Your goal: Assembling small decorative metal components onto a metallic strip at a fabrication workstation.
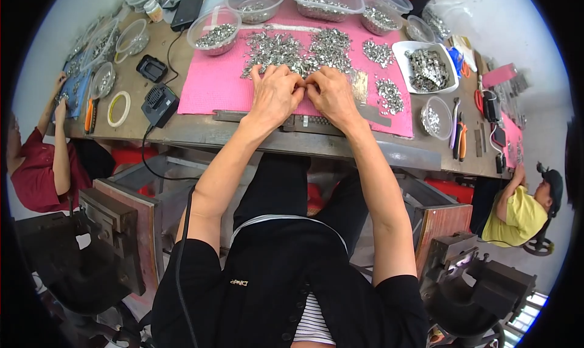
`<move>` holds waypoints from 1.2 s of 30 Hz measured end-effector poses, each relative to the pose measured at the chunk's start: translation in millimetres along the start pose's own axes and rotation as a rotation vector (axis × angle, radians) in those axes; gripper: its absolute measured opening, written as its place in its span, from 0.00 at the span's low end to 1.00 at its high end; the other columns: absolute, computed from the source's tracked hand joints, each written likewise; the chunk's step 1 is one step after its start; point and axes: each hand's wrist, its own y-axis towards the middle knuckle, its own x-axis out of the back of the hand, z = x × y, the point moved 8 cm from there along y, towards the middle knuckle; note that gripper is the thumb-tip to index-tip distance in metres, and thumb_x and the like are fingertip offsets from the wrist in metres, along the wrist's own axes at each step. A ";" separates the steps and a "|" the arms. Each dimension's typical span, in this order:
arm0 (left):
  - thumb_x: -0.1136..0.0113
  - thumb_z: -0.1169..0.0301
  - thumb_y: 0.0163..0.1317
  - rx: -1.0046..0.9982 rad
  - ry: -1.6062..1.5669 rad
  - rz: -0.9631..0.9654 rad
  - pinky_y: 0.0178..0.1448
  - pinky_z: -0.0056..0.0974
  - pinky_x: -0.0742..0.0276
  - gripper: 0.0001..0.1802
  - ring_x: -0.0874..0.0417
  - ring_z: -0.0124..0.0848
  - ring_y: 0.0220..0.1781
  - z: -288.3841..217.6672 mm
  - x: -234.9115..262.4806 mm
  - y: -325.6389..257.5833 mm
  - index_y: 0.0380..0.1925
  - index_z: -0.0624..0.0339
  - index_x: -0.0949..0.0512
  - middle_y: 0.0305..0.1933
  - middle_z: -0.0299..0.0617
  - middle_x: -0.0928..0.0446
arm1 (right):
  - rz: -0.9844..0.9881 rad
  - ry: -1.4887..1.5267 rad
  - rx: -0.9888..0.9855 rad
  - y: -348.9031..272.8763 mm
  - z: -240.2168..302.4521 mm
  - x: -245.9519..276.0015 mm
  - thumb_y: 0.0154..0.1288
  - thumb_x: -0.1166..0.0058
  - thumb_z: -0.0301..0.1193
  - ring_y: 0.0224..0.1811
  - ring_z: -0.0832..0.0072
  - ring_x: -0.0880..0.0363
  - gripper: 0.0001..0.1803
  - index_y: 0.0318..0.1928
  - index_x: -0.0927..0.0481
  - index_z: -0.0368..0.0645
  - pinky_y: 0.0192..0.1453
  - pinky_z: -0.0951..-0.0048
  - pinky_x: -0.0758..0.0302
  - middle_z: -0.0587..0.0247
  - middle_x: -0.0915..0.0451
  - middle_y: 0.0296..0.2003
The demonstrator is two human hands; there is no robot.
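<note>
My left hand and my right hand meet over a pink mat, fingertips pinched close together. Whatever lies between their fingers is too small or too covered to make out. Just beyond them spreads a large pile of small silvery metal pieces, with a second pile to its right. Two smaller heaps of the same kind lie further right, a far one and a near one. Below my hands, a flat metal bar runs along the mat's near edge.
Clear plastic tubs of metal pieces, such as a round one, line the far side. A white dish stands right, near pliers. A black charger and tape roll lie left. People sit on both sides.
</note>
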 end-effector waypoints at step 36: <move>0.53 0.55 0.79 0.029 0.106 0.107 0.79 0.73 0.64 0.26 0.47 0.60 0.81 5.6 8.0 -16.8 0.68 0.55 0.26 0.79 0.39 0.35 | -0.091 -0.144 0.236 -89.0 57.8 48.5 0.54 0.38 0.21 0.50 0.58 0.20 0.17 0.47 0.18 0.38 0.57 0.57 0.27 0.55 0.20 0.47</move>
